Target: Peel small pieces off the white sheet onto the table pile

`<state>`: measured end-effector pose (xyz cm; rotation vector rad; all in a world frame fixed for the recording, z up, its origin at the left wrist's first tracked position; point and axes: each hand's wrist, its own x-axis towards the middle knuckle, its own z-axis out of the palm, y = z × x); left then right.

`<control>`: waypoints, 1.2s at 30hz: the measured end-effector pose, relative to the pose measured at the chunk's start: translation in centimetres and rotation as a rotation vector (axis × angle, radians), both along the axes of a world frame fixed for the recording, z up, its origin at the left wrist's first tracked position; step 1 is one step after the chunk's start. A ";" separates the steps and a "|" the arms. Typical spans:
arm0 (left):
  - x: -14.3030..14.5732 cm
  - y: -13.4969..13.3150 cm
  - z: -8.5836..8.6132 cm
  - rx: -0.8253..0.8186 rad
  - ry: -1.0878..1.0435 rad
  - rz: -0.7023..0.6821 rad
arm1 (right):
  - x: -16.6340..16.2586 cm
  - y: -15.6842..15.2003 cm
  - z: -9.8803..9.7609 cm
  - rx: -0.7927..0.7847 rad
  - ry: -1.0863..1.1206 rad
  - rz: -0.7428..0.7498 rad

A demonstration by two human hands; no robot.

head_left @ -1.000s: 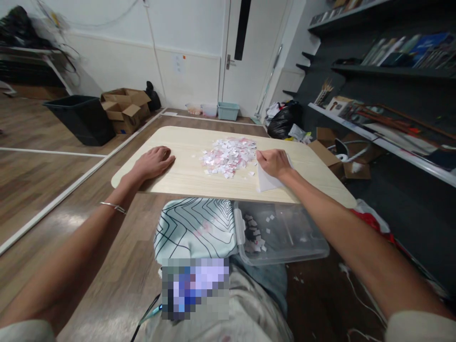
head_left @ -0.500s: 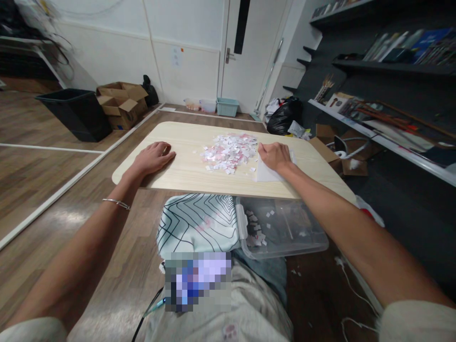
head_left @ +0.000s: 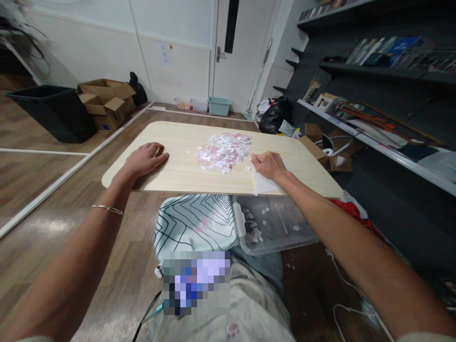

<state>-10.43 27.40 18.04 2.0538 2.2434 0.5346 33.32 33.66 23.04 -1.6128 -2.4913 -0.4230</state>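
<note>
My left hand (head_left: 147, 157) lies palm down on the left part of the pale wooden table (head_left: 174, 175), fingers loosely stretched and holding nothing. A spread heap of small white and pinkish paper pieces (head_left: 226, 151) lies between my hands. My right hand (head_left: 269, 165) is closed just right of the heap, over a thin white sheet (head_left: 265, 184) that reaches the table's near edge. The fingers seem to grip the sheet, though the hand hides the exact hold. A few loose pieces lie close to the right knuckles.
Below the table edge, a clear plastic box (head_left: 278, 228) with some paper pieces sits beside a patterned light-blue cloth (head_left: 195, 221). A pixelated device (head_left: 199, 280) rests on my lap. Left stand a black bin (head_left: 53, 114) and cardboard boxes (head_left: 107, 104); shelves (head_left: 374, 69) line the right.
My right hand and the white sheet have moved toward me, the sheet now at the near edge. My left hand stays in place. The view has shifted slightly right.
</note>
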 end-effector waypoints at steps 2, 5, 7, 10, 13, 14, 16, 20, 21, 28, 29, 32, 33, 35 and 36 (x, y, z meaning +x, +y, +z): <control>0.0 0.0 0.0 0.008 -0.005 -0.002 | 0.3 -0.2 -0.1 -0.007 -0.003 -0.014; 0.0 0.0 0.0 0.013 -0.006 -0.003 | 0.6 -0.4 -0.4 -0.024 -0.001 -0.034; -0.1 0.0 -0.1 0.018 -0.004 -0.016 | 0.6 -0.4 -0.6 -0.040 0.007 -0.046; -0.2 0.0 -0.3 0.027 -0.007 -0.036 | 0.7 -0.3 -0.9 -0.070 0.027 -0.063; -0.3 0.1 -0.4 0.039 -0.010 -0.040 | 1.2 0.2 -0.9 -0.088 0.059 -0.112; -0.4 0.2 -0.4 0.042 -0.011 -0.041 | 1.5 0.4 -0.8 -0.085 0.071 -0.143; -0.4 0.2 -0.4 0.041 -0.015 -0.045 | 2.3 0.9 -0.6 -0.068 0.093 -0.225; -0.3 0.0 0.0 0.017 -0.008 -0.053 | 3.2 2.1 -0.3 -0.048 0.124 -0.362; -0.2 0.0 0.1 0.013 -0.004 -0.055 | 3.2 2.3 -0.3 -0.051 0.130 -0.373; 0.2 -0.4 0.4 0.007 0.017 -0.030 | 1.5 3.1 -0.6 -0.082 0.156 -0.338; 0.2 -0.4 0.4 0.011 0.016 -0.027 | 1.2 2.9 -0.7 -0.086 0.160 -0.329; 0.4 -0.5 0.5 0.015 0.014 -0.025 | 0.5 2.3 -0.8 -0.103 0.168 -0.301; 0.4 -0.5 0.5 0.015 0.014 -0.024 | 0.4 2.0 -0.8 -0.109 0.168 -0.292; 0.4 -0.5 0.5 0.021 0.008 -0.023 | 0.1 1.4 -0.9 -0.118 0.168 -0.277; 0.3 -0.5 0.4 0.026 0.003 -0.023 | 0.0 1.1 -1.0 -0.121 0.167 -0.271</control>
